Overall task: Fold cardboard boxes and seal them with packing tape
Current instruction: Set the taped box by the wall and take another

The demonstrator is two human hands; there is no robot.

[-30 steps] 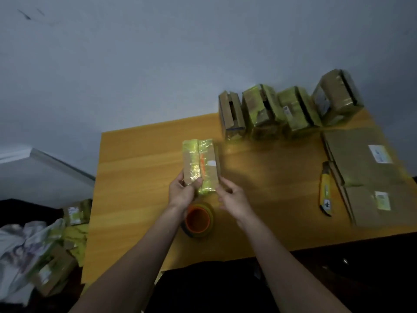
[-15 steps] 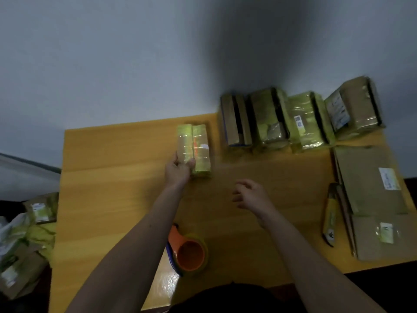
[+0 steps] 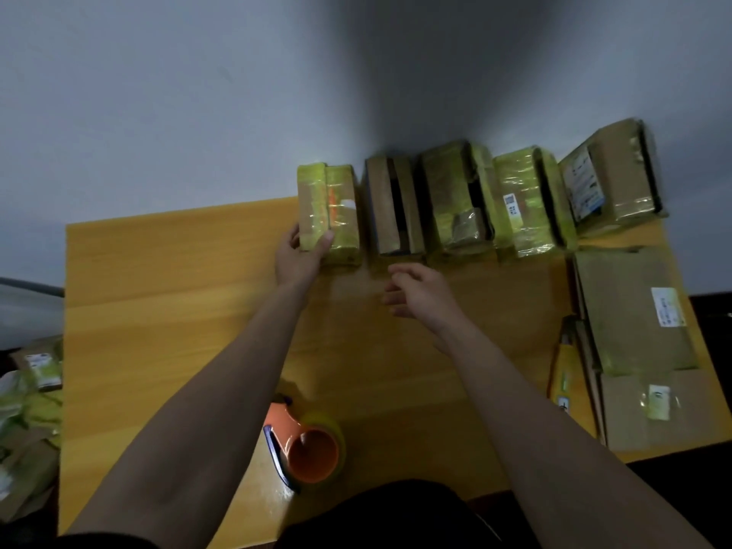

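The left grip (image 3: 303,255) held the taped box (image 3: 328,213) at the row's end; it should sit flush beside the open box (image 3: 394,208) before release, while the right grip (image 3: 416,293) hung open, empty.

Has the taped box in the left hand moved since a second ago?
Yes. The taped box went away from the tape dispenser, to the row's left end.

Both my forearms cut off by the bottom edge, printing on the label (image 3: 585,187) far right of my right hand (image 3: 420,293) too blurred to read, cardboard scraps (image 3: 27,394) left of my left hand (image 3: 299,257) clipped by the frame edge, utility knife (image 3: 561,370) half hidden under the flat cardboard (image 3: 633,311)
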